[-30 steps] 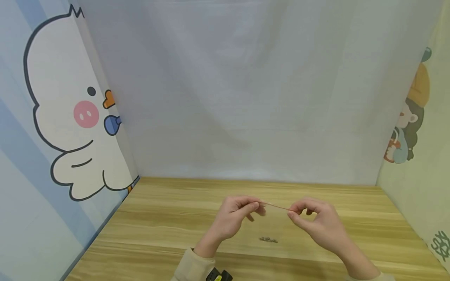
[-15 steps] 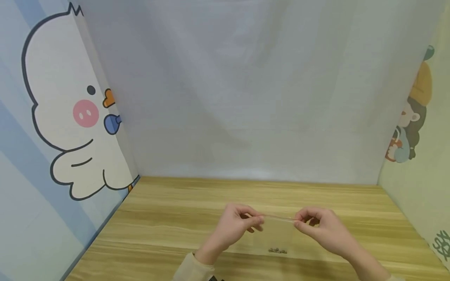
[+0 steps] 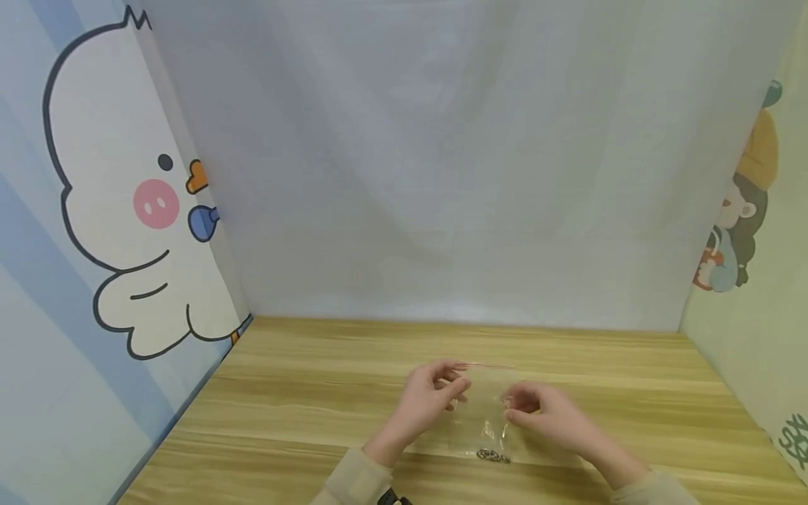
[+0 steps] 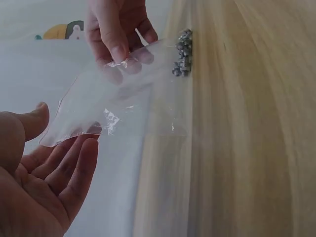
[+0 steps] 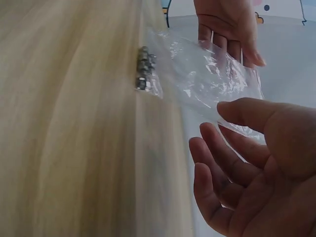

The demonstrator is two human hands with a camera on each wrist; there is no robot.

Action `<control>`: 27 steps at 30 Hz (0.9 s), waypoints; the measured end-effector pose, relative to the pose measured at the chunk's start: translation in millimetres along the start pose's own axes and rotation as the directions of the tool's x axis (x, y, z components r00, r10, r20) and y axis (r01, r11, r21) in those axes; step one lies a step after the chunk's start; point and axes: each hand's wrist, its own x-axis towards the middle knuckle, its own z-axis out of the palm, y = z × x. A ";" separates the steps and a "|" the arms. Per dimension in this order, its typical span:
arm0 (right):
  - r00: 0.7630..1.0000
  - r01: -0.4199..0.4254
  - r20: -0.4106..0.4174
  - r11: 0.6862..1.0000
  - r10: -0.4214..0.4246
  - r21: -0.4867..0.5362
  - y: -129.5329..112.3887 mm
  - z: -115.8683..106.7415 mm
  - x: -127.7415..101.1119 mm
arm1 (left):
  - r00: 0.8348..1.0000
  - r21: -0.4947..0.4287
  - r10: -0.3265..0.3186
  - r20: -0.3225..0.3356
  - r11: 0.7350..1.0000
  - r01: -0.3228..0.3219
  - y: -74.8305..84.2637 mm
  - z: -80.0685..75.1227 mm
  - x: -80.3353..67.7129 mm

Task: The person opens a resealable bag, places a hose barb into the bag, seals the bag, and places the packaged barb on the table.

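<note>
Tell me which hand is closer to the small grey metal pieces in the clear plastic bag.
The right hand: it pinches the clear plastic bag mid-height, just above the small grey metal pieces. The left hand is up by the top edge.

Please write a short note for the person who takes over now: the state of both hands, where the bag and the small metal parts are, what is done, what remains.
Left hand: open, straight fingers at the top corner of the clear bag.
Right hand: pinches the bag's side between thumb and fingers.
Bag: held upright, its bottom on the wooden table.
Done: the small metal parts are inside, gathered at the bottom.
Left: probably check the top edge; I cannot tell if it is sealed.
</note>
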 end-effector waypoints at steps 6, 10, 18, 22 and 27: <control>0.998 -0.039 0.046 0.995 0.034 0.092 10.1 12.9 6.4 | 0.997 0.060 -0.068 0.047 0.996 0.065 -12.4 -4.7 -1.4; 0.997 -0.082 0.021 0.993 0.080 0.083 11.4 18.1 7.1 | 0.991 0.177 -0.112 0.077 0.979 0.097 -19.7 -7.0 -4.0; 0.992 -0.120 -0.028 0.993 0.120 -0.002 9.3 20.8 7.8 | 0.986 0.227 -0.119 0.121 0.970 0.089 -24.2 -7.4 -6.2; 0.991 -0.127 -0.043 0.991 0.125 -0.039 9.3 21.7 8.5 | 0.987 0.287 -0.093 0.128 0.957 0.053 -24.9 -4.8 -8.0; 0.995 -0.095 -0.044 0.994 0.092 -0.055 9.6 23.0 6.8 | 0.989 0.353 -0.054 0.138 0.935 0.002 -27.0 -2.0 -9.6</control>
